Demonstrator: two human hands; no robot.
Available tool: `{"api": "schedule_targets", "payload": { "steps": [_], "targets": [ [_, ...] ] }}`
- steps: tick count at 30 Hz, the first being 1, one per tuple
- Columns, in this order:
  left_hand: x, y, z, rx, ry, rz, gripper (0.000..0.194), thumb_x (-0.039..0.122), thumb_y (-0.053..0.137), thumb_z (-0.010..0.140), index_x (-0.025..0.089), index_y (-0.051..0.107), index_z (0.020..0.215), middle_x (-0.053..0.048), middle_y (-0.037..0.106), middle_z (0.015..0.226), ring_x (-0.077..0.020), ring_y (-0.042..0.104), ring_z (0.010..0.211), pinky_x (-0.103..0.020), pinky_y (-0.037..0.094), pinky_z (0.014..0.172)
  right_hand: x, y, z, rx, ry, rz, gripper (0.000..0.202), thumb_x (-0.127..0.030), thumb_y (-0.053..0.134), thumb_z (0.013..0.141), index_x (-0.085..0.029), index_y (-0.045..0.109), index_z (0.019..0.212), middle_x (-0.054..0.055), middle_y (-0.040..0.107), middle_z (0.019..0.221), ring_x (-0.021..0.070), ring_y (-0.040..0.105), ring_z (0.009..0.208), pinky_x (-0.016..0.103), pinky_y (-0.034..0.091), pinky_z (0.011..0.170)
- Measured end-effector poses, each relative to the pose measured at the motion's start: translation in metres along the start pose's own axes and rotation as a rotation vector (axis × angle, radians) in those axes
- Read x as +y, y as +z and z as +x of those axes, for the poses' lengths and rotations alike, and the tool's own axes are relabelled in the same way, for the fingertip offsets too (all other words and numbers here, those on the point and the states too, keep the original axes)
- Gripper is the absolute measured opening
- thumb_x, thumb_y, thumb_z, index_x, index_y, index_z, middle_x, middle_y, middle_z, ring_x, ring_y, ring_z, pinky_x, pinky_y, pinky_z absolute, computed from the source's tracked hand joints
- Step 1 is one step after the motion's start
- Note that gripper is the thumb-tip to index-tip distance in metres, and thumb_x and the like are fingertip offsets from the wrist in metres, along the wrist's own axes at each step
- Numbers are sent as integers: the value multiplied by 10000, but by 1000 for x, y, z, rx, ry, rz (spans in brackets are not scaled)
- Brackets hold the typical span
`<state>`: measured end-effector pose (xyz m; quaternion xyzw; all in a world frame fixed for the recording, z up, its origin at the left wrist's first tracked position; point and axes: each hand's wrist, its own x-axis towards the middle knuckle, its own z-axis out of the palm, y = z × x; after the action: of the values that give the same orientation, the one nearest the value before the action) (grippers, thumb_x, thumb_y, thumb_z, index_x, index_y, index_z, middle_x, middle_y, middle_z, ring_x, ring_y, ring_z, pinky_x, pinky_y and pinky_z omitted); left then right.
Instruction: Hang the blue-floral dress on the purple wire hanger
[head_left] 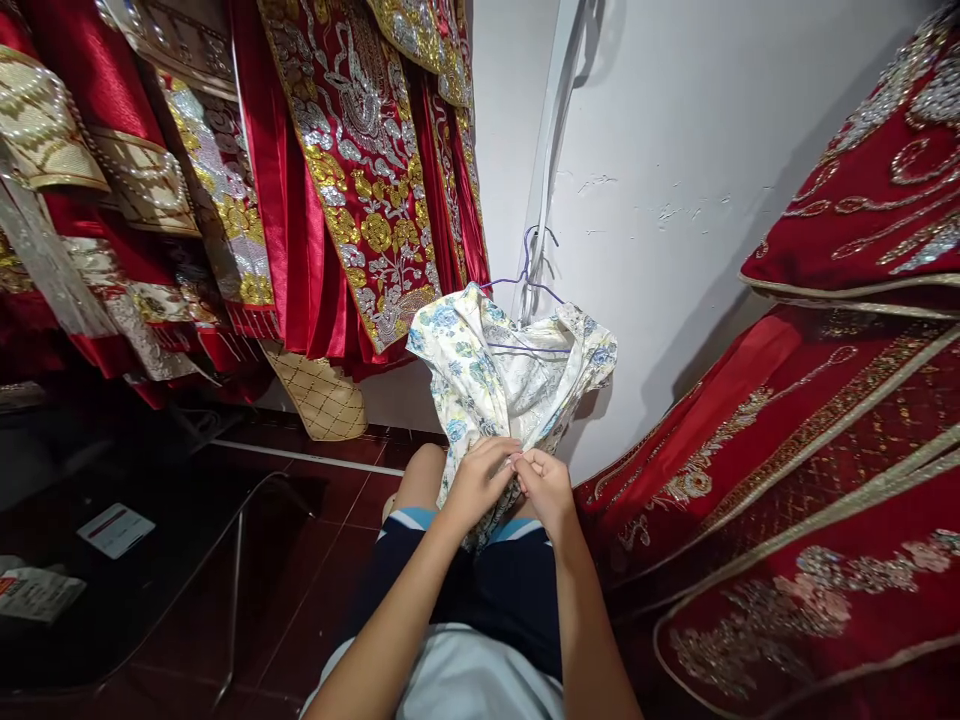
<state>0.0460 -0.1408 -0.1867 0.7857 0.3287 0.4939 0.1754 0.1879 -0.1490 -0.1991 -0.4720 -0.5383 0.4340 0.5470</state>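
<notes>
A white floral garment (469,365) with blue flowers hangs on a thin purple hanger (527,268) in front of the wall, its lower part reaching down between my knees. At the front of the garment, below the open neckline, my left hand (482,482) and my right hand (544,482) meet with their fingertips close together. Both hands have their fingers pinched on the garment's front. Whatever small part lies between the fingertips is too hidden to make out.
Red embroidered garments (367,170) hang at the upper left, and more red beaded garments (750,440) fill the right side. A dark table (150,600) with a white card (116,530) stands at the lower left. A metal rail (546,150) runs up the wall.
</notes>
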Motion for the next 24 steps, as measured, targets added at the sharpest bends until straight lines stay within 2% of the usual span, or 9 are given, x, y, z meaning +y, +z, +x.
{"api": "schedule_targets", "payload": {
  "steps": [3, 6, 9, 13, 16, 18, 20, 22, 24],
  "targets": [
    [-10, -4, 1, 42, -3, -92, 187, 217, 569, 968, 223, 739, 1046, -67, 756, 1066, -212, 689, 1016, -373, 543, 911, 1, -11, 1, -34, 0, 6, 325, -515, 696, 783, -210, 605, 717, -13, 564, 655, 136, 504, 606, 256, 380, 568],
    [-16, -9, 0, 12, 29, -111, 166, 238, 616, 949, 224, 763, 1025, -68, 768, 1062, -216, 708, 999, -367, 562, 885, 9, -18, 4, -89, 39, -80, 320, -440, 803, 673, -216, 661, 853, 44, 670, 910, 197, 618, 833, 287, 470, 698],
    [-16, -8, 1, -32, 62, -110, 157, 251, 633, 938, 217, 776, 993, -78, 771, 1042, -221, 715, 974, -378, 572, 863, 18, -11, 5, -118, 55, -16, 290, -417, 777, 695, -207, 632, 834, 40, 668, 854, 198, 626, 809, 306, 486, 725],
    [-14, -5, 20, -31, 40, -149, 135, 284, 674, 902, 219, 788, 869, -91, 761, 1058, -235, 718, 941, -392, 591, 793, 21, 4, 7, -56, -71, 133, 239, -404, 689, 793, -210, 553, 760, -8, 574, 725, 153, 550, 707, 267, 446, 662],
    [-13, -14, 62, 30, 26, -200, 114, 321, 727, 854, 247, 781, 786, -72, 764, 983, -248, 715, 902, -431, 595, 774, 18, 2, 5, -43, -99, 60, 332, -420, 708, 773, -214, 473, 659, -46, 440, 621, 116, 417, 586, 243, 344, 557],
    [-13, -26, 105, 146, 41, -210, 139, 333, 773, 805, 235, 756, 709, -56, 748, 874, -246, 704, 874, -460, 580, 820, 18, -3, 2, -91, -60, 5, 389, -458, 724, 746, -217, 445, 623, -61, 376, 576, 104, 351, 544, 242, 284, 522],
    [-10, -39, 151, 243, 50, -165, 169, 311, 801, 756, 197, 728, 655, -69, 734, 929, -246, 694, 905, -468, 564, 850, 18, -6, -3, -133, -27, -12, 406, -489, 719, 744, -216, 444, 619, -65, 362, 560, 101, 332, 533, 242, 261, 515],
    [-6, -50, 193, 256, 72, -108, 138, 255, 792, 739, 180, 723, 647, -73, 719, 988, -249, 675, 976, -462, 548, 878, 17, -6, -9, -141, -19, -21, 393, -473, 714, 759, -215, 447, 629, -65, 365, 564, 100, 334, 535, 239, 261, 517],
    [-1, -59, 224, 271, 121, -89, 119, 196, 780, 718, 166, 706, 631, -68, 705, 960, -245, 661, 991, -438, 541, 872, 17, -5, -13, -162, -14, -37, 366, -432, 711, 772, -215, 450, 636, -62, 380, 572, 102, 347, 539, 237, 271, 519]
  ]
}}
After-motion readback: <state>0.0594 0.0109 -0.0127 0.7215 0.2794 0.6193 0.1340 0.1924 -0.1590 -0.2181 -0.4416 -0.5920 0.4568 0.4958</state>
